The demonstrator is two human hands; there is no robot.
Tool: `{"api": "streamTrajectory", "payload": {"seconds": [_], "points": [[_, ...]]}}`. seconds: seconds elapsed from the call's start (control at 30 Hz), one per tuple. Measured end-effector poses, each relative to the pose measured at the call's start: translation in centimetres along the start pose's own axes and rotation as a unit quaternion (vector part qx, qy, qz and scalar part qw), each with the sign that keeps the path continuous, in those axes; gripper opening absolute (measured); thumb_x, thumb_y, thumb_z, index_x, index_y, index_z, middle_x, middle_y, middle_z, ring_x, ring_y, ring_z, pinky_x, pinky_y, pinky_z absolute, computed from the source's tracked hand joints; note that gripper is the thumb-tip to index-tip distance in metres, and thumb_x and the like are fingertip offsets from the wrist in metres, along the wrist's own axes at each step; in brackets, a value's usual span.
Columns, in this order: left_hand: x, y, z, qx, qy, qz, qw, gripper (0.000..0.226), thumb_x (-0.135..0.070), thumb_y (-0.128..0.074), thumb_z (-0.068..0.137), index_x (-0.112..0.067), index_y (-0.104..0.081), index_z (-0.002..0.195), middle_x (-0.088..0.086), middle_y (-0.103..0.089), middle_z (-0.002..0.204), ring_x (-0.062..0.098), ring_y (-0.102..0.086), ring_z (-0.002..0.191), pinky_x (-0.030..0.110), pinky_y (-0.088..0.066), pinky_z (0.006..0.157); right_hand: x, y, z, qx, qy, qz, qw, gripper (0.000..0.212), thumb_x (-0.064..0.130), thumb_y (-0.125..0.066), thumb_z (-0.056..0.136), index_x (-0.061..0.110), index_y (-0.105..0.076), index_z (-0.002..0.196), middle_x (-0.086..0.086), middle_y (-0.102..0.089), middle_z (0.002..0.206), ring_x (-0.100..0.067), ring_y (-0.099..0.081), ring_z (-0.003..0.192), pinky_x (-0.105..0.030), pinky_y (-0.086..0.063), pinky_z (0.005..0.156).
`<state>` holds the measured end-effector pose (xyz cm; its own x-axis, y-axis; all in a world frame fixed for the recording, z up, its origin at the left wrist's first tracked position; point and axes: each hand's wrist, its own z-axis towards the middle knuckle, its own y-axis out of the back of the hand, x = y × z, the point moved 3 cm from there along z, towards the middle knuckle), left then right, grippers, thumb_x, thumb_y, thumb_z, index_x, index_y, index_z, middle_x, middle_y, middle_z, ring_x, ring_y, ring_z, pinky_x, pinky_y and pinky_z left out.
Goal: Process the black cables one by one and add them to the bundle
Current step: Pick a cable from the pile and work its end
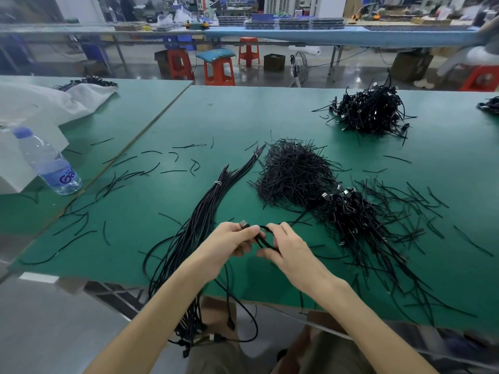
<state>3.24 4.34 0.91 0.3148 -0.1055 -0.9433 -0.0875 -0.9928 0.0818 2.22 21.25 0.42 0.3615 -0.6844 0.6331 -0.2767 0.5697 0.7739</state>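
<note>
Above the near edge of the green desk [243, 117], the left grip [229, 244] pinches a black cable [266, 243] just behind its plug [244, 224], fingers curled round it. The right grip [289, 249] holds a loop of the same cable between thumb and fingers, close beside the left. The bundle [216, 190], tied with white bands, runs from under the left wrist toward eleven o'clock, its near ends hanging off the desk. A mound of short black ties [291, 174] sits at one o'clock from the hands and a tangled cable heap [356, 220] at two o'clock. A water bottle [46, 161] is at ten o'clock.
</note>
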Motion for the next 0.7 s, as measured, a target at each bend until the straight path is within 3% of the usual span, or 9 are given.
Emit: {"api": "streamTrajectory", "payload": {"seconds": [0.13, 0.27, 0.37, 0.43, 0.5, 0.57, 0.7], "points": [[0.50, 0.34, 0.30, 0.028, 0.012, -0.053, 0.998, 0.025, -0.028, -0.066, 0.099, -0.007, -0.081, 0.097, -0.001, -0.064, 0.076, 0.009, -0.050, 0.058, 0.020, -0.042, 0.061, 0.06, -0.12, 0.17, 0.028, -0.019, 0.045, 0.998, 0.044, 0.034, -0.067, 0.097, 0.019, -0.048, 0.134, 0.016, -0.041, 0.100, -0.013, -0.059, 0.079, -0.037, -0.054, 0.075], [0.96, 0.21, 0.62, 0.023, 0.000, -0.038, 0.999, 0.028, -0.021, -0.063, 0.101, 0.004, -0.075, 0.104, -0.003, -0.063, 0.072, 0.009, -0.052, 0.061, 0.020, -0.047, 0.066, 0.14, -0.67, 0.27, 0.046, -0.046, 0.110, 0.992, 0.025, 0.018, -0.064, 0.098, 0.021, -0.047, 0.118, 0.004, -0.052, 0.109, -0.013, -0.066, 0.078, -0.031, -0.055, 0.059], [1.09, -0.16, 0.46, 0.007, -0.024, -0.014, 1.000, 0.025, -0.019, -0.062, 0.102, 0.002, -0.075, 0.102, -0.004, -0.066, 0.072, 0.009, -0.056, 0.064, 0.019, -0.050, 0.069, 0.12, -0.65, 0.27, 0.056, -0.070, 0.122, 0.988, 0.032, 0.028, -0.070, 0.095, 0.023, -0.048, 0.118, 0.001, -0.059, 0.102, -0.014, -0.061, 0.085, -0.024, -0.048, 0.066], [1.02, -0.37, 0.29, 0.003, -0.037, -0.003, 0.999, 0.025, -0.019, -0.062, 0.102, 0.001, -0.076, 0.101, -0.001, -0.067, 0.074, 0.009, -0.059, 0.066, 0.019, -0.051, 0.069, 0.09, -0.59, 0.25, 0.063, -0.095, 0.120, 0.986, 0.028, 0.033, -0.068, 0.096, 0.022, -0.050, 0.114, 0.002, -0.060, 0.092, -0.012, -0.056, 0.074, -0.021, -0.042, 0.060], [0.91, -0.41, 0.21, 0.008, -0.039, 0.012, 0.999, 0.025, -0.021, -0.063, 0.102, 0.000, -0.076, 0.102, 0.005, -0.068, 0.079, 0.011, -0.060, 0.069, 0.023, -0.052, 0.075, 0.11, -0.53, 0.25, 0.069, -0.112, 0.090, 0.987, 0.017, 0.029, -0.061, 0.100, 0.019, -0.051, 0.109, 0.001, -0.061, 0.090, -0.014, -0.055, 0.069, -0.027, -0.045, 0.058], [0.92, -0.33, 0.25, 0.010, -0.030, 0.031, 0.999, 0.026, -0.024, -0.063, 0.101, -0.001, -0.077, 0.104, 0.012, -0.071, 0.085, 0.014, -0.063, 0.071, 0.030, -0.052, 0.080, 0.31, -0.35, 0.24, 0.068, -0.104, 0.004, 0.992, 0.009, 0.023, -0.053, 0.104, 0.015, -0.051, 0.105, -0.003, -0.063, 0.093, -0.020, -0.059, 0.073, -0.039, -0.051, 0.066], [0.81, -0.04, 0.61, 0.009, -0.002, 0.047, 0.999, 0.030, -0.029, -0.067, 0.099, 0.000, -0.074, 0.101, 0.008, -0.076, 0.085, 0.011, -0.069, 0.066, 0.027, -0.058, 0.072, 0.62, -0.24, -0.08, 0.044, -0.057, -0.123, 0.990, 0.012, 0.010, -0.039, 0.106, 0.012, -0.050, 0.102, -0.008, -0.063, 0.096, -0.029, -0.062, 0.080, -0.046, -0.053, 0.073]]}}
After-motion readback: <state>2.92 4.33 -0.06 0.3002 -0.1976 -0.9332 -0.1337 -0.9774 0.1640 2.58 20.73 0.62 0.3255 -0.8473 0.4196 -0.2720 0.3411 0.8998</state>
